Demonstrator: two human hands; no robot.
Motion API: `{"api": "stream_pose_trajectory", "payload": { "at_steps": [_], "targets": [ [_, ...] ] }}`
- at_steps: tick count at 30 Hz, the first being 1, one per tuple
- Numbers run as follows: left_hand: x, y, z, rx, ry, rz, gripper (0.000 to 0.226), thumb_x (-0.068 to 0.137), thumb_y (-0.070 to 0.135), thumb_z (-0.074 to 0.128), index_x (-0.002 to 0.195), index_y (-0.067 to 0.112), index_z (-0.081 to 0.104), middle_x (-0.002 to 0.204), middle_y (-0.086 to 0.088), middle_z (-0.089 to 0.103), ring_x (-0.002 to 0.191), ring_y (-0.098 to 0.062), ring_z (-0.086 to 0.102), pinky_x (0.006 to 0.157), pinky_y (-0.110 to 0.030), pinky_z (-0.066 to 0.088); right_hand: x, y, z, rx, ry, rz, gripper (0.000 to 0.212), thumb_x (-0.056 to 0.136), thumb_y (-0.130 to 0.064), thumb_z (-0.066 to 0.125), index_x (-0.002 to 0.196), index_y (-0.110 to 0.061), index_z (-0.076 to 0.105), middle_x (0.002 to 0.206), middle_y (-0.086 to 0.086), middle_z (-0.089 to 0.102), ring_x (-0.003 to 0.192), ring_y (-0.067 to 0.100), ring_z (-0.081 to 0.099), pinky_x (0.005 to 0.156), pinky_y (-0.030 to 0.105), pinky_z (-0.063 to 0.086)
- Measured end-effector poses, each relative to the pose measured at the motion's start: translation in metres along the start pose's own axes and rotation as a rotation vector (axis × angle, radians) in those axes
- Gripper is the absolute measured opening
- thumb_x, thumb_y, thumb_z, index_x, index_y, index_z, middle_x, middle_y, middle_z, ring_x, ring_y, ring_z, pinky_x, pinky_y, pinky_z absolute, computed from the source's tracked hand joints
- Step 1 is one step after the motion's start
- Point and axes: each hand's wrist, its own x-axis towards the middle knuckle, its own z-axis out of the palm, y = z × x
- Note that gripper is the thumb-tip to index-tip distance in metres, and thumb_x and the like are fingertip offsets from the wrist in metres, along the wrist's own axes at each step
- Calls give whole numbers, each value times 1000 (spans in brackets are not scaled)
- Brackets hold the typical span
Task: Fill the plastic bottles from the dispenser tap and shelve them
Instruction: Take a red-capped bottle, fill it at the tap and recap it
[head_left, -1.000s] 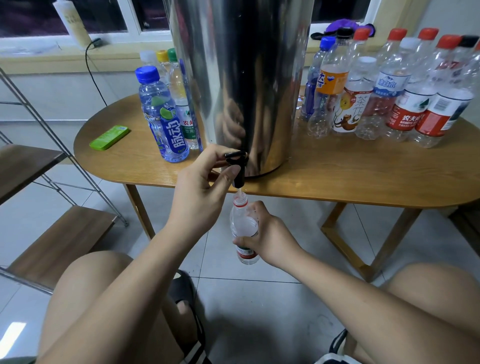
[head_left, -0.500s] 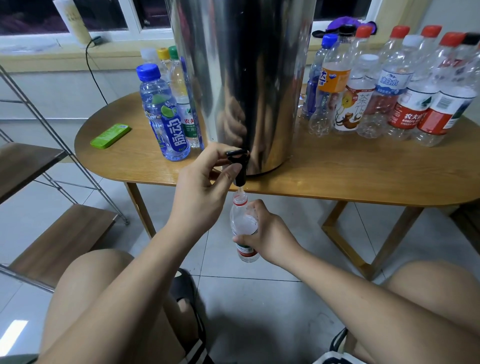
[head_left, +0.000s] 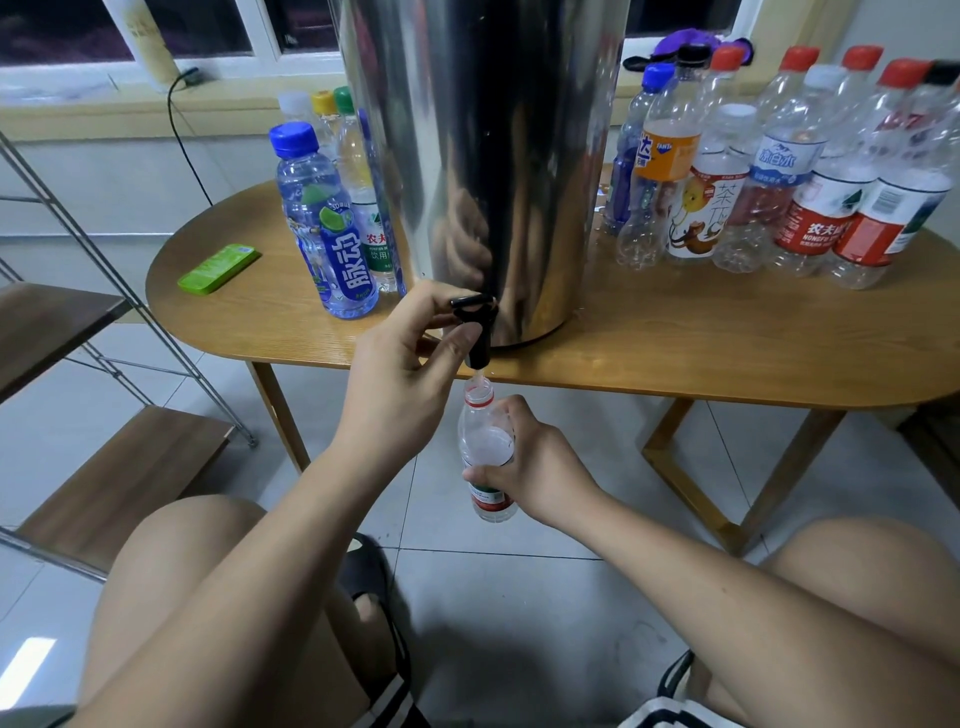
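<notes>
A tall steel dispenser stands on the wooden table, its black tap sticking out over the front edge. My left hand pinches the tap lever between thumb and fingers. Below the spout, my right hand grips a small clear bottle with a red-and-green label, its open neck right under the tap. Water runs into it; the bottle looks filled to about the shoulder.
Capped filled bottles stand left of the dispenser, beside a green flat box. Several empty capped bottles crowd the table's right. A metal rack with wooden shelves stands at the left. My knees are below.
Both hands stay as they were, on the tap and the bottle. The water level in the bottle has risen slightly.
</notes>
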Motion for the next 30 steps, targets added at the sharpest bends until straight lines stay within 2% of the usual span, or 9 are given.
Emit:
{"api": "stream_pose_trajectory", "payload": {
  "at_steps": [5, 16, 24, 30],
  "targets": [
    [1, -2, 1, -11, -2, -3, 18, 108, 14, 65, 125, 12, 68, 107, -6, 79, 104, -31, 76, 91, -62, 57, -1, -2, -2, -5, -2, 0, 68, 80, -44, 92, 127, -32, 45, 122, -10, 67, 107, 17, 65, 93, 38, 57],
    [0, -1, 0, -1, 12, 3, 16, 107, 8, 67, 123, 11, 69, 113, -1, 79, 117, -24, 74, 95, -59, 57, -1, -1, -1, -9, -4, 1, 69, 79, -48, 93, 126, -34, 43, 123, -11, 66, 108, 17, 66, 93, 38, 58],
    [0, -2, 0, -6, 16, 6, 17, 107, 11, 67, 123, 11, 69, 114, -2, 79, 114, -26, 75, 94, -60, 57, 0, 1, 0, -5, -6, 2, 71, 79, -47, 93, 127, -33, 43, 128, -12, 65, 110, 17, 65, 93, 37, 57],
    [1, -2, 0, -4, 11, 2, 16, 107, 10, 67, 123, 12, 69, 114, 0, 79, 116, -24, 75, 97, -59, 57, 0, 2, 0, 4, -10, 3, 70, 79, -44, 94, 125, -33, 43, 121, -11, 66, 105, 17, 66, 90, 36, 57]
  ]
}}
